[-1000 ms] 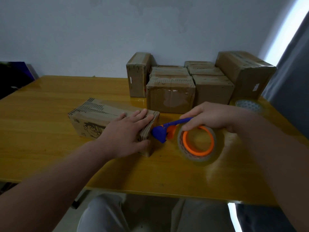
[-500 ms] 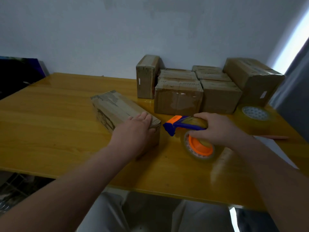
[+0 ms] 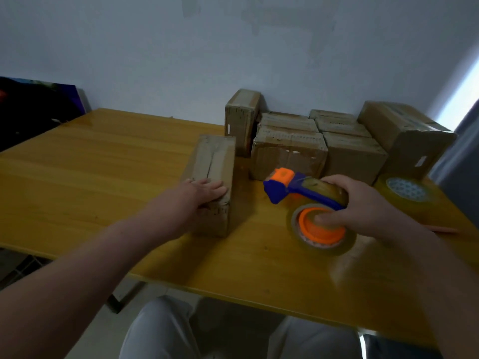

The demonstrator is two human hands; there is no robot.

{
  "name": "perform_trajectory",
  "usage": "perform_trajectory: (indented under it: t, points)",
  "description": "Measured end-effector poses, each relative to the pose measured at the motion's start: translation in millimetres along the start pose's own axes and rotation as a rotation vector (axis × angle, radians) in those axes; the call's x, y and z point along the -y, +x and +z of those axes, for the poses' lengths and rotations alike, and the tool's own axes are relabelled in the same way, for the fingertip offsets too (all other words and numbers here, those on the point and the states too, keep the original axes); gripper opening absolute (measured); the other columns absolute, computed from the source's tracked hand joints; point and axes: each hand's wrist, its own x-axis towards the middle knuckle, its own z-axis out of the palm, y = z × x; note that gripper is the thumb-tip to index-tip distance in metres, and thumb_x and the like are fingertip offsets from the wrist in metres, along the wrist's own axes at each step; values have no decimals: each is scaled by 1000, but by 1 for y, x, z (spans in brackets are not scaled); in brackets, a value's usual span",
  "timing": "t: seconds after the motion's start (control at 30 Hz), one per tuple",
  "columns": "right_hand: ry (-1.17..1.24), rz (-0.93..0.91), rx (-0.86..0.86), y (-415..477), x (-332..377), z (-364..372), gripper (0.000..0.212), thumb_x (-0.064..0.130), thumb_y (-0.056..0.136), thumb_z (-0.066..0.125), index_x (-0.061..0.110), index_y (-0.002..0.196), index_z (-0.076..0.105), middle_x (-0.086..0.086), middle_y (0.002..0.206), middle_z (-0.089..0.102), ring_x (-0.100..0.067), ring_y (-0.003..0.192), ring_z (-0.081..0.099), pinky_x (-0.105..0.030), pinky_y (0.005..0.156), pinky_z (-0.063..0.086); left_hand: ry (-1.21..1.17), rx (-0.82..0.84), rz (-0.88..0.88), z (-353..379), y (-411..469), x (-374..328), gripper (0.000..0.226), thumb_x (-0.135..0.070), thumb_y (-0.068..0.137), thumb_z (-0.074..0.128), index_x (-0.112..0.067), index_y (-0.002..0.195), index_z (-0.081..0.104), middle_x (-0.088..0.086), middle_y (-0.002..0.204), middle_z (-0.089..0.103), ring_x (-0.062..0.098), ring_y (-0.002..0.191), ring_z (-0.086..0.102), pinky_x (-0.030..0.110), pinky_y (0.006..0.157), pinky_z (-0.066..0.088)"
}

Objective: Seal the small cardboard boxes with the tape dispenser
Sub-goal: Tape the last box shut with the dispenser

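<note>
Near the middle of the table (image 3: 103,164), 1 small cardboard box (image 3: 215,156) lies lengthwise, its top seam showing. The left hand (image 3: 204,193) rests flat on its near end, fingers straight. Just right, the right hand (image 3: 363,203) grips the blue-and-orange tape dispenser (image 3: 285,185), a finger inside the orange core. More boxes (image 3: 287,154) cluster far right, near a spare tape roll (image 3: 407,190).

Tape dispenser (image 3: 290,189): blue body, orange head, orange hub.
Tape (image 3: 347,242): clear, yellowish.
Near box (image 3: 215,159): plain brown, dark seam on top.
Boxes at 1 o'clock (image 3: 352,156): same brown.
Table (image 3: 90,164): honey-yellow, faint wood grain.
Spare roll at 3 o'clock (image 3: 407,190): yellowish, white honeycomb centre.
Wall (image 3: 233,47): pale grey-blue.
</note>
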Motion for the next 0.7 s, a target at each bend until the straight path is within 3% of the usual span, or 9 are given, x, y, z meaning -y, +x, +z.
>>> perform_trajectory:
  t: [0.1, 0.17, 0.23, 0.3, 0.4, 0.5, 0.7]
  points:
    - [124, -171, -6, -4, 9, 1, 70, 17, 69, 84, 38, 122, 44, 14, 105, 56, -8, 91, 60, -23, 71, 51, -68, -72, -33, -7, -3, 9, 56, -14, 96, 50, -40, 142, 34, -15, 153, 26, 14, 139, 29, 33, 111, 27]
    - [146, -266, -27, -4, 17, 3, 69, 15, 68, 84, 44, 116, 44, 18, 105, 56, -2, 88, 61, -15, 63, 50, -358, -209, -103, -17, -8, 3, 48, -28, 93, 56, -35, 138, 43, -9, 146, 41, 15, 122, 51, 36, 99, 45]
    - [168, -335, -40, -3, 24, 7, 70, 15, 68, 84, 45, 116, 43, 20, 107, 55, 7, 89, 58, -9, 63, 49, -815, -301, -185, -28, -12, -8, 51, -37, 89, 56, -26, 138, 46, -3, 135, 54, 14, 106, 60, 36, 85, 55]
    - [181, -379, -47, -2, 29, 9, 72, 15, 69, 84, 43, 121, 43, 21, 110, 53, 10, 91, 56, -6, 66, 47, -1265, -191, -323, -36, -12, -17, 55, -44, 83, 59, -17, 130, 52, 4, 122, 61, 18, 98, 64, 33, 75, 57]
    - [179, -437, -37, -1, 37, 12, 71, 12, 70, 83, 47, 117, 42, 22, 111, 52, 13, 93, 55, -4, 67, 45, -1605, 48, -473, -38, -9, -23, 48, -42, 77, 64, -6, 110, 59, 11, 94, 66, 21, 78, 67, 30, 57, 56]
    - [163, -461, -25, -3, 44, 15, 72, 11, 70, 83, 44, 120, 42, 25, 112, 49, 18, 93, 52, -3, 66, 45, -1661, -1, -490, -37, -6, -23, 14, -16, 90, 58, -5, 83, 63, 8, 62, 60, 14, 53, 59, 22, 47, 53]
    - [121, -479, 107, -8, 63, 13, 78, 26, 70, 82, 65, 117, 34, 39, 113, 40, 23, 95, 48, -3, 65, 46, -1423, -113, -486, -35, -1, 4, 17, -3, 92, 54, -5, 75, 56, 3, 45, 56, 9, 38, 54, 20, 41, 49]
